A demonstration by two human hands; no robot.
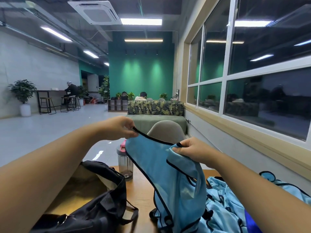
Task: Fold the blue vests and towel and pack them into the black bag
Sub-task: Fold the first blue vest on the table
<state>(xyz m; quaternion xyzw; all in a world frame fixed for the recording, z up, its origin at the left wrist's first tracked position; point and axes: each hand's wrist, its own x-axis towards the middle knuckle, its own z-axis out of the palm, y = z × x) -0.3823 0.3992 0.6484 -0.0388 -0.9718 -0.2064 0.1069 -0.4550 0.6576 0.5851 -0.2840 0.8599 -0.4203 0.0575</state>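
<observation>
A light blue vest (170, 175) with black trim hangs in the air above the wooden table (141, 190). My left hand (117, 127) pinches one shoulder strap at the upper left. My right hand (193, 149) pinches the other strap, lower and to the right. The vest's lower part trails down to the table. A heap of more blue vests (227, 204) lies at the right. The black bag (94, 199) sits open at the left, its tan lining showing. A darker blue cloth (252, 222) peeks out at the bottom right; what it is I cannot tell.
A clear water bottle (125, 163) with a pink lid stands on the table behind the vest. A grey chair back (166, 130) and a green sofa (156, 113) lie beyond the table. Windows run along the right wall. People sit far off.
</observation>
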